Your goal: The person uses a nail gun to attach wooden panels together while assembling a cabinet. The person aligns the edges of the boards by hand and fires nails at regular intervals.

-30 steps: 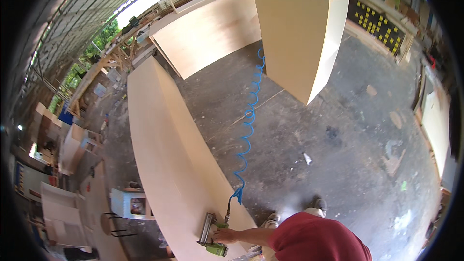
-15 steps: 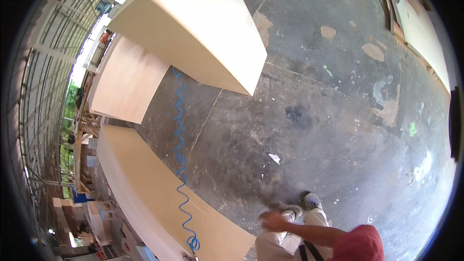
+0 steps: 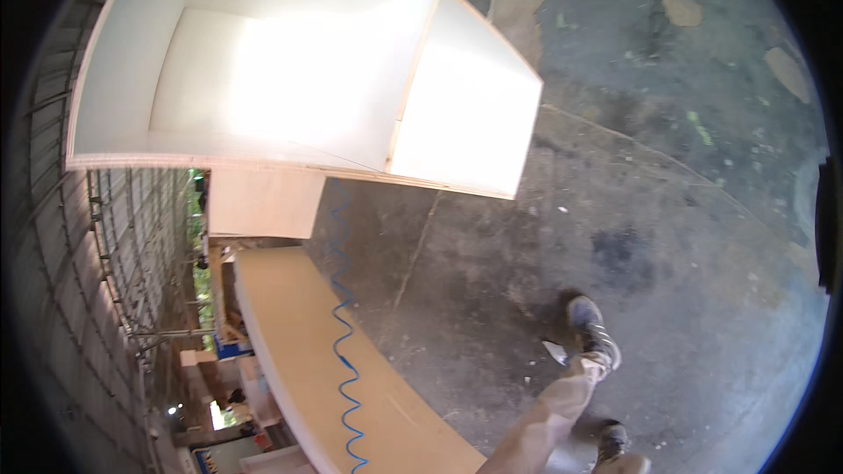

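Neither of my hands shows at this moment. My legs in pale trousers (image 3: 555,408) and worn shoes (image 3: 590,320) come in at the bottom, one foot ahead of the other. Up front and to the left stands a large open wooden cabinet (image 3: 123,79) with white inner faces, plywood edges and an upright divider. A tan flat-topped wooden piece (image 3: 325,342) stretches along my left side. A blue coiled air hose (image 3: 343,351) runs across it and back toward the cabinet.
Beyond the tan piece is a pinkish plywood box (image 3: 263,204), partly behind the cabinet. Grey, stained concrete floor (image 3: 474,254) spreads to the right, with a white scrap (image 3: 555,352) by my front foot. Timber and benches (image 3: 219,386) crowd the far left.
My view has shifted nearer the cabinet, and its open inside now shows. My right hand and red sleeve have gone out of view. One foot has stepped forward beside the white scrap.
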Motion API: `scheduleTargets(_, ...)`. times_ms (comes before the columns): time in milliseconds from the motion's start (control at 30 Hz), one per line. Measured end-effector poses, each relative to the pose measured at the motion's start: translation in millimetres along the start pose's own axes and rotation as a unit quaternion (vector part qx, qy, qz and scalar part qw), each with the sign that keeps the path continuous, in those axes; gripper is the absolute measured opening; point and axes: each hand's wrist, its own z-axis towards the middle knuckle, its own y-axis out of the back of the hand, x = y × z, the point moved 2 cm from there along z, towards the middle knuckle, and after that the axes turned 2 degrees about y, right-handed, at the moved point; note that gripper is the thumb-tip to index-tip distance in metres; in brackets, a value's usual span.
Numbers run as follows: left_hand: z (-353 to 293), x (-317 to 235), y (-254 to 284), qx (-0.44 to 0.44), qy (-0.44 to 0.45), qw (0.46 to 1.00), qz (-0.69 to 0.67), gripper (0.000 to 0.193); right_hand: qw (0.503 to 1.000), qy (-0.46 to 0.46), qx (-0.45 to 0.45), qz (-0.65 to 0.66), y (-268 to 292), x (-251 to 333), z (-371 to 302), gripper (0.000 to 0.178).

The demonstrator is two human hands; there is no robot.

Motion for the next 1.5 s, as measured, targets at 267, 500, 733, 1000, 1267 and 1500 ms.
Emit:
scheduleTargets(267, -96, -258, 27, -0.052, -0.185, 0.98, -0.047, 0.031, 0.997, 0.032, 0.067, -0.003, -181, 227, 106, 0.032)
scheduleTargets(500, -93, -418, 23, -0.167, -0.289, 0.926, -0.175, 0.052, 0.988, 0.072, 0.134, -0.016, -344, 394, 196, 0.029)
scheduleTargets(733, -118, -555, 73, -0.351, -0.533, 0.723, -0.264, 0.064, 0.976, 0.104, 0.182, -0.051, -439, 497, 250, 0.026)
scheduleTargets(1000, -123, -569, 65, -0.587, -0.282, 0.677, -0.342, 0.054, 0.97, 0.109, 0.206, -0.074, -471, 531, 266, 0.024)
scheduleTargets(1267, -110, -575, 60, -0.524, -0.379, 0.668, -0.37, 0.048, 0.972, 0.091, 0.202, -0.081, -446, 519, 242, 0.021)
scheduleTargets(1500, -99, -586, 66, -0.473, -0.421, 0.707, -0.315, 0.033, 0.974, 0.111, 0.182, -0.078, -374, 539, 198, 0.019)
